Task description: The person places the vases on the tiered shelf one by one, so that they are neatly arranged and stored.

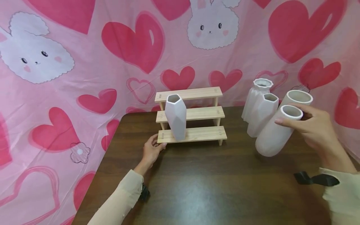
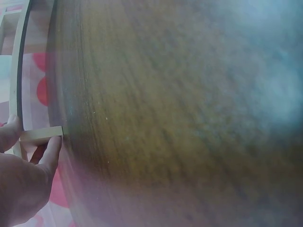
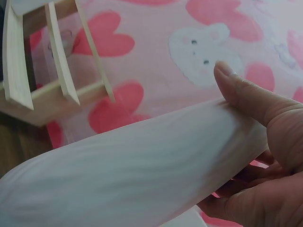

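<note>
A tall white vase with a round mouth (image 1: 274, 136) leans in the grip of my right hand (image 1: 317, 125), thumb on one side near its rim and fingers round the other. In the right wrist view its ribbed side (image 3: 128, 161) fills the lower part. My left hand (image 1: 152, 150) holds the front left corner of a three-step wooden stand (image 1: 206, 133); the left wrist view shows the thumb on the step and fingers at its leg (image 2: 42, 135). On the lowest step a white faceted vase (image 1: 176, 117) stands upright, close to my left hand.
Behind the held vase, to the right of the stand, are a fluted white vase (image 1: 254, 101), a faceted one (image 1: 262, 115) and a wide-mouthed one (image 1: 299, 97). The brown table (image 1: 197, 184) meets a pink heart-print cloth (image 1: 118, 78) at its back and left edges.
</note>
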Available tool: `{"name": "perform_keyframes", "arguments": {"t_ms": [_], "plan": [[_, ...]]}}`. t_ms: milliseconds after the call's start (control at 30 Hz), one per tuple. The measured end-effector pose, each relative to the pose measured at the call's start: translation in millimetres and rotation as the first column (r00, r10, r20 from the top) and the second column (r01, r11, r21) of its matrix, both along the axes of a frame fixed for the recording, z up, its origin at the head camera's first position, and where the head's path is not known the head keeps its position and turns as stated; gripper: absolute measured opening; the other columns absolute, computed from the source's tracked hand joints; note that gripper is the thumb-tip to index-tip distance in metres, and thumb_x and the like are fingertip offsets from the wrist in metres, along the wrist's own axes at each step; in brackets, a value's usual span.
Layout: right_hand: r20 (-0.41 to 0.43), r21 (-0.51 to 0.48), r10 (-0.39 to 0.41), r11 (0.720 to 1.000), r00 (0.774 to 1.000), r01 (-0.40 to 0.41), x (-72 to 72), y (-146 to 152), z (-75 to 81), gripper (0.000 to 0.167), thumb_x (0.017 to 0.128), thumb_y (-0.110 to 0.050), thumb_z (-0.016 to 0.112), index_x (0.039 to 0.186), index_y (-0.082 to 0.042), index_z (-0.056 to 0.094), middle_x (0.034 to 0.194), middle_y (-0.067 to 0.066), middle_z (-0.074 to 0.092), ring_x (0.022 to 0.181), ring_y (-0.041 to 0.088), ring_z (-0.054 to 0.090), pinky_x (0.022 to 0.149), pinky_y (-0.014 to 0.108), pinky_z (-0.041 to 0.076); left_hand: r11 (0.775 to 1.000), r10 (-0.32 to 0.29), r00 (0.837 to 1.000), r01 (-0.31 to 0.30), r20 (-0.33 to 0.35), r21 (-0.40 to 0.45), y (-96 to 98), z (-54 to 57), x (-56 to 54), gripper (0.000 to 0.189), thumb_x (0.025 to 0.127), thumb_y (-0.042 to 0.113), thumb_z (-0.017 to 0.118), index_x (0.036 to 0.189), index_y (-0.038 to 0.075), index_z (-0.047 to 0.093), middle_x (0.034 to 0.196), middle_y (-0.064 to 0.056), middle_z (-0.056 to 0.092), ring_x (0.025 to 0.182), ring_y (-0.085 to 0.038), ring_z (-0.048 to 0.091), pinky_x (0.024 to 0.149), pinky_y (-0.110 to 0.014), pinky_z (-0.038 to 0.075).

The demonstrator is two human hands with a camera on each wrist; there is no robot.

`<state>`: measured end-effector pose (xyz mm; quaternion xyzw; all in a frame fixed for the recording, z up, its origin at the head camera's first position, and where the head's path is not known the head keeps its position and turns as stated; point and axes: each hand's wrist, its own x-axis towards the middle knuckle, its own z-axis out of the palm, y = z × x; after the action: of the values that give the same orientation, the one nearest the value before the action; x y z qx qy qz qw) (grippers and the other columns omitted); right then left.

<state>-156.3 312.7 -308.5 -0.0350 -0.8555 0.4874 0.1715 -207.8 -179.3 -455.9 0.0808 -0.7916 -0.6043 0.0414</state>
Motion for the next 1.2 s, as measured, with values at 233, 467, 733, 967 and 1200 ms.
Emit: {"name": "perform_keyframes", "arguments": {"t_ms": [233, 467, 733, 967, 1200], "plan": [[0.047, 0.039, 0.039, 0.998, 0.998, -0.041, -6.2, -18, 10.8, 0.06, 0.079, -0.028, 0.081, 0.132, -0.011, 0.058, 0.096, -0.017, 0.059, 0.082, 0.003, 0.055, 0.06, 0.014, 0.048, 1.0, -0.001, 1.0, 0.001, 0.001, -0.002, 2.2, 3.0, 0.2, 0.06, 0.085, 0.008, 0.073, 0.139, 0.008, 0.048, 0.116, -0.018, 0.065, 0.1, -0.027, 0.064, 0.074, -0.025, 0.052], [-0.033, 0.0, 0.114, 0.993, 0.993, -0.114, -19.6, -43, 17.3, 0.056, 0.077, -0.018, 0.083, 0.128, -0.009, 0.062, 0.093, -0.019, 0.064, 0.081, 0.004, 0.06, 0.065, 0.013, 0.048, 1.0, 0.002, 1.0, -0.002, 0.005, -0.014, 2.1, 4.0, 0.1, 0.059, 0.085, 0.008, 0.073, 0.139, 0.008, 0.047, 0.115, -0.019, 0.065, 0.101, -0.027, 0.064, 0.074, -0.025, 0.052], [-0.068, 0.013, 0.157, 0.988, 0.985, -0.156, -33.5, -76, 22.7, 0.056, 0.073, -0.024, 0.086, 0.124, -0.013, 0.065, 0.091, -0.016, 0.066, 0.082, 0.009, 0.059, 0.068, 0.017, 0.047, 1.0, 0.006, 1.0, -0.005, 0.019, -0.015, 0.9, 4.4, 0.0, 0.061, 0.085, 0.008, 0.073, 0.14, 0.008, 0.047, 0.118, -0.018, 0.064, 0.105, -0.028, 0.063, 0.077, -0.027, 0.052], [-0.07, -0.003, 0.217, 0.976, 0.974, -0.218, -48.4, -106, 23.2, 0.051, 0.074, -0.031, 0.085, 0.118, -0.016, 0.067, 0.098, -0.002, 0.066, 0.089, 0.016, 0.058, 0.072, 0.025, 0.047, 1.0, 0.001, 1.0, -0.001, 0.019, -0.021, -0.3, 2.7, 0.6, 0.06, 0.085, 0.009, 0.073, 0.14, 0.009, 0.047, 0.117, -0.018, 0.064, 0.107, -0.029, 0.062, 0.077, -0.026, 0.051], [-0.023, -0.052, 0.256, 0.965, 0.967, -0.256, -60.7, -134, 23.0, 0.058, 0.072, -0.038, 0.085, 0.121, -0.016, 0.064, 0.107, 0.002, 0.065, 0.092, 0.018, 0.058, 0.077, 0.031, 0.049, 1.0, -0.001, 1.0, 0.001, 0.016, 0.001, 0.6, 1.1, 0.0, 0.061, 0.085, 0.007, 0.073, 0.14, 0.009, 0.047, 0.118, -0.019, 0.064, 0.108, -0.03, 0.062, 0.078, -0.027, 0.052]]}}
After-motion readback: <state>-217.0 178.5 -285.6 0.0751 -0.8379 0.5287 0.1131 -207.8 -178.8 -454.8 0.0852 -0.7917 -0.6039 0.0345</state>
